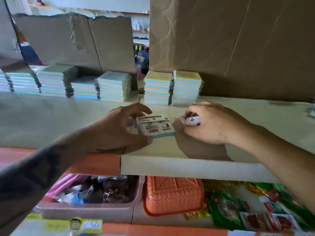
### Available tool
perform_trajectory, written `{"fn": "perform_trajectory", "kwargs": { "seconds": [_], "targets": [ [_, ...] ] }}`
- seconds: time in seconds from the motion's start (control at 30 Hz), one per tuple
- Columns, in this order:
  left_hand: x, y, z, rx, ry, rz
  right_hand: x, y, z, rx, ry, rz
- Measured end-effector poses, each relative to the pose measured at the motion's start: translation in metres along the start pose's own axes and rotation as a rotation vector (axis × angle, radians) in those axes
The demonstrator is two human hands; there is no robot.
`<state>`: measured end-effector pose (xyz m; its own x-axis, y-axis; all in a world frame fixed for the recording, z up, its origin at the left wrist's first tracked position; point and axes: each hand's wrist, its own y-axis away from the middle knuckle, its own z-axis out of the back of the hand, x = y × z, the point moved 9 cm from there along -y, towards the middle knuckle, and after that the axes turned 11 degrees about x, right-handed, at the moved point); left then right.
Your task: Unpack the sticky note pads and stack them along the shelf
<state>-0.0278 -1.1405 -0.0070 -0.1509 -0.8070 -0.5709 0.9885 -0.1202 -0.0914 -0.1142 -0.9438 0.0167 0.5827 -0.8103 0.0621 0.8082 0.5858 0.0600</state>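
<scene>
Though its label blurs unreadable, sticky note pad (156, 127) between left hand (117, 128) and right hand (207, 124).

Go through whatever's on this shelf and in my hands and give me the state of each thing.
Sticky note pack: flat on shelf, label up, still wrapped.
Left hand: fingers curled round the pack's edge.
Right hand: gripping small white cutter.
Stacked pads: upright piles along the back.
</scene>
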Motion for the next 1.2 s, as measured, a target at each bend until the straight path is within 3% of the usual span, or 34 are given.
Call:
{"fn": "perform_trajectory", "kwargs": {
  "seconds": [0.1,0.23,0.37,0.47,0.57,0.73,0.87,1.07,1.2],
  "targets": [
    [0.0,-0.001,-0.002,0.005,-0.028,-0.004,0.013,0.003,0.011,-0.009,0.009,0.12],
    [-0.001,0.001,0.005,-0.06,0.083,0.004,0.056,0.011,0.011,-0.081,-0.166,0.434],
    [-0.002,0.004,0.007,-0.072,0.277,-0.007,0.071,0.009,0.006,-0.254,-0.203,0.573],
    [-0.008,0.004,0.004,-0.049,0.416,-0.065,0.059,0.009,0.012,-0.328,-0.35,0.556],
    [-0.007,0.004,0.002,-0.013,0.581,-0.09,0.041,0.003,0.01,-0.291,-0.564,0.508],
    [-0.006,0.0,0.003,-0.033,0.413,-0.149,0.04,-0.002,0.014,-0.257,-0.825,0.522],
    [-0.003,0.0,0.01,-0.085,0.521,-0.167,0.042,0.003,0.014,-0.176,-0.963,0.57],
    [-0.009,0.004,0.024,-0.189,0.702,-0.22,0.047,0.007,0.008,-0.174,-0.8,0.57],
    [-0.012,0.003,0.023,-0.18,0.758,-0.222,0.046,0.02,0.018,-0.385,-0.579,0.522]
  ]
}}
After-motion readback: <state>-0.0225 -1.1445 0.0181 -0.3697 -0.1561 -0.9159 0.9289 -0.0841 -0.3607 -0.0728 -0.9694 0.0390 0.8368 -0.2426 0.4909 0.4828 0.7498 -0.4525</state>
